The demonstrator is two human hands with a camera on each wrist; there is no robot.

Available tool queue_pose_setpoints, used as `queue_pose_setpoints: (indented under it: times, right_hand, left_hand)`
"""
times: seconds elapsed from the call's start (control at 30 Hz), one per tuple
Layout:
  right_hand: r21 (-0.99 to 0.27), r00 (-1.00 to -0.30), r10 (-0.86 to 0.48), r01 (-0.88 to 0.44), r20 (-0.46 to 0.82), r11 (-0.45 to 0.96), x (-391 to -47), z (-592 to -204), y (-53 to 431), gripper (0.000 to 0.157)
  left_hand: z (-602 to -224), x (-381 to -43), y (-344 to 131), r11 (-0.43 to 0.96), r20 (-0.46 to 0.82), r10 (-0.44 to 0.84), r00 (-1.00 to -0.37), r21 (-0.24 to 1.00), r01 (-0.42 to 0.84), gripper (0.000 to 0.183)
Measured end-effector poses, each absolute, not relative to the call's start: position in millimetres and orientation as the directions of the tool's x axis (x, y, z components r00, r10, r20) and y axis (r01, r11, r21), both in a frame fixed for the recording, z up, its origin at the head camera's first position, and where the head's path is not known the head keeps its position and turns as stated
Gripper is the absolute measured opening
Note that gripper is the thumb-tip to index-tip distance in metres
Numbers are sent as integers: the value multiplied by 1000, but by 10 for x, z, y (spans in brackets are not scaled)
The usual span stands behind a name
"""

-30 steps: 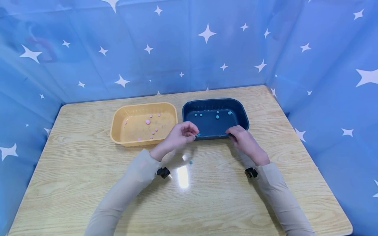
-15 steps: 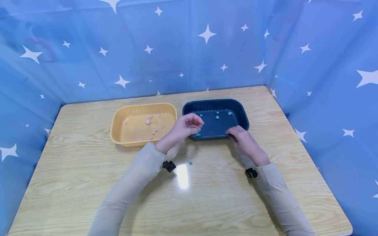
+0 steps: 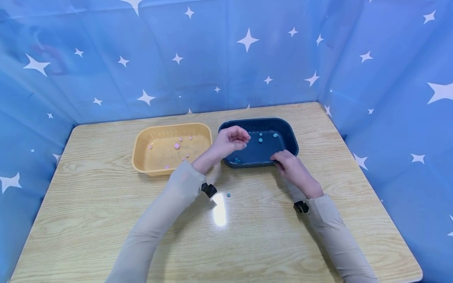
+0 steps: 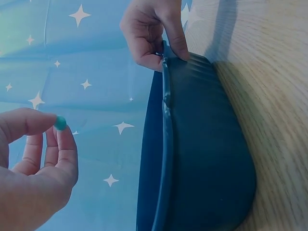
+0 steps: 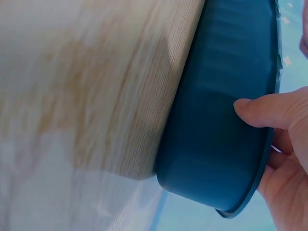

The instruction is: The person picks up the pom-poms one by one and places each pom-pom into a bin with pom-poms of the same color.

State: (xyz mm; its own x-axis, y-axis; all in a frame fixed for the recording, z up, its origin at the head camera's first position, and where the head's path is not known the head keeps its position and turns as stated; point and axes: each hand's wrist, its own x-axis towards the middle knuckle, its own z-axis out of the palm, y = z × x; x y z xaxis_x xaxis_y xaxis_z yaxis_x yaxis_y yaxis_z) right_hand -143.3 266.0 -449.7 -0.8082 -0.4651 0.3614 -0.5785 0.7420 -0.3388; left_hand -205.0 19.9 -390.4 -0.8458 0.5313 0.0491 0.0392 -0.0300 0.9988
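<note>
Over the left part of the dark blue tray (image 3: 255,162), my left hand (image 3: 231,142) pinches a small green ball (image 4: 60,122) between thumb and fingertips, above the rim. My right hand (image 3: 294,169) grips the tray's near rim toward its right end; in the right wrist view the thumb (image 5: 255,110) presses the outer wall while the other fingers go over the rim. Several teal balls lie inside the tray, among them a larger ball (image 3: 260,140) near the back. One more teal ball (image 3: 228,195) sits on the table in front of the tray.
Left of the blue tray stands a yellow tray (image 3: 155,172) with several pink balls, such as a larger pink ball (image 3: 177,146). Both trays rest on a wooden table (image 3: 88,220). A blue star-patterned curtain (image 3: 212,51) encloses the back and sides.
My left hand has moved up and to the right, from the tray's near left corner to over its inside. My right hand has stayed on the rim.
</note>
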Motion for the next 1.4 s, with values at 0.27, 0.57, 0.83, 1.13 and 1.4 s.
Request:
queue_pose_setpoints:
  times: [0.27, 0.57, 0.83, 1.13, 1.4]
  right_hand:
    - [-340, -806, -469, -582, 361, 739, -1446, -4489, 2659, 18]
    - [-344, -808, -467, -580, 360, 739, -1444, -4499, 2669, 20]
    - [-340, -799, -466, -589, 380, 733, -1450, -4530, 2676, 23]
    - [-337, -792, -472, -598, 387, 727, -1452, -4535, 2679, 23]
    - [-337, -788, -470, -601, 398, 724, -1453, -4538, 2679, 23]
  left_hand:
    - [-3860, -2138, 297, -27, 29, 525, -851, 999, 18, 18]
    - [-3822, -2223, 411, -3, 11, 514, -858, 1000, 10, 17]
    - [-3747, -2286, 530, -46, 27, 506, -862, 999, 4, 18]
    - [-3680, -2342, 626, -29, 20, 507, -862, 1000, 6, 19]
    - [-3656, -2391, 713, -17, 16, 490, -871, 1000, 9, 19]
